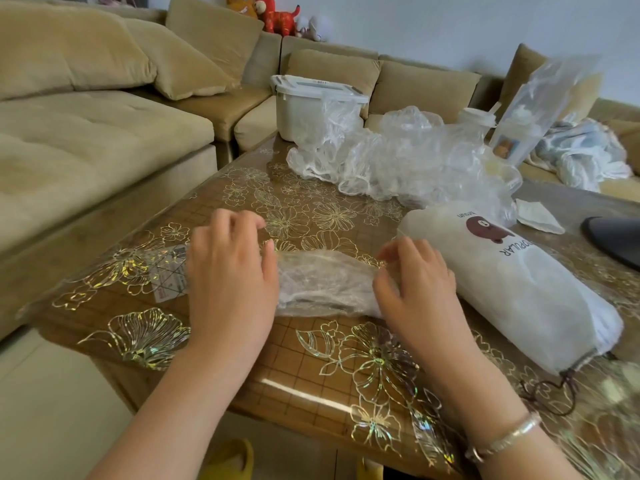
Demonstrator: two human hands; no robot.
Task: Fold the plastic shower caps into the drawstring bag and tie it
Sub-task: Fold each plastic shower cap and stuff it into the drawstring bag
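Note:
A folded clear plastic shower cap [322, 284] lies flat on the table between my hands. My left hand [230, 271] rests on its left end with fingers loosely bent. My right hand [417, 285] presses its right end, fingers slightly curled over the plastic. Just to the right lies the white drawstring bag [512, 282] with a brown bear print, stuffed full, its dark cord [554, 389] trailing at the near end. A heap of loose clear shower caps [398, 157] sits at the back of the table.
The table [294, 368] has a glossy cover with gold flower outlines. A white lidded bin [304, 105] stands at the far edge. A clear packet [533, 112] leans at back right, a dark object [613, 237] at the right edge. A beige sofa [86, 133] surrounds the table.

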